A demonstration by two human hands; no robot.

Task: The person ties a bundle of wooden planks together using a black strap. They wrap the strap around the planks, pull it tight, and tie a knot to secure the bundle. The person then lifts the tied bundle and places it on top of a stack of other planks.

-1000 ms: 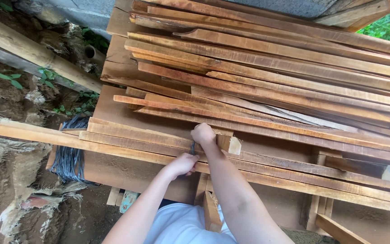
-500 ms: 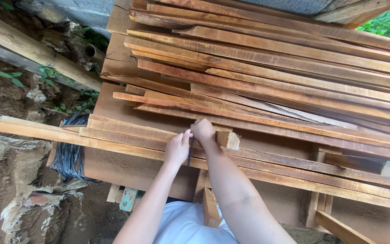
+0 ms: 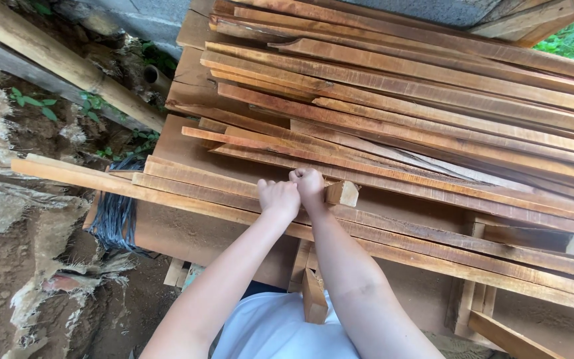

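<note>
Left hand [image 3: 279, 197]: moved in since half a second ago, now fisted, touching right hand [image 3: 309, 183]; both clenched on long wooden slat [image 3: 187, 179]; small block [image 3: 342, 193] beside.

Room ahead of both hands [image 3: 293, 193] is blocked by the stacked planks [image 3: 400, 100]. A small block [image 3: 342, 193] sits just right of them. Open ground [image 3: 41, 286] is left free at the left, beyond the wire coil [image 3: 114, 216].
</note>
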